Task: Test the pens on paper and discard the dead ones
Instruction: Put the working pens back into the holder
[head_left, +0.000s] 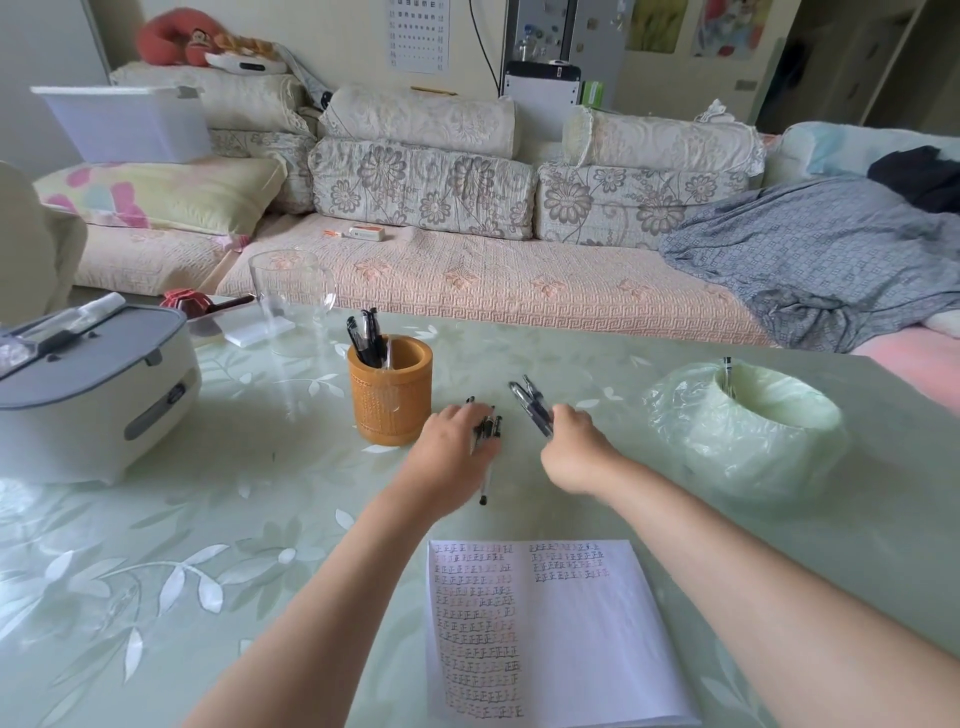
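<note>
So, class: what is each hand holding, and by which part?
The right hand grips a few black plastic pens by their near ends. The left hand covers other black pens; its grip is unclear.

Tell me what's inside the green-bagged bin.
One pen leans on the far inner wall, top above the rim. The near wall of the bin hides the bottom and anything there.

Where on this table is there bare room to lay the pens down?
Widest bare patch: front left, between the white case and the notebook. Another lies right of the notebook, in front of the bagged bin. Crowded: between the pen holder and the bin, where the left hand covers loose pens and the right hand grips a pen bunch.
</note>
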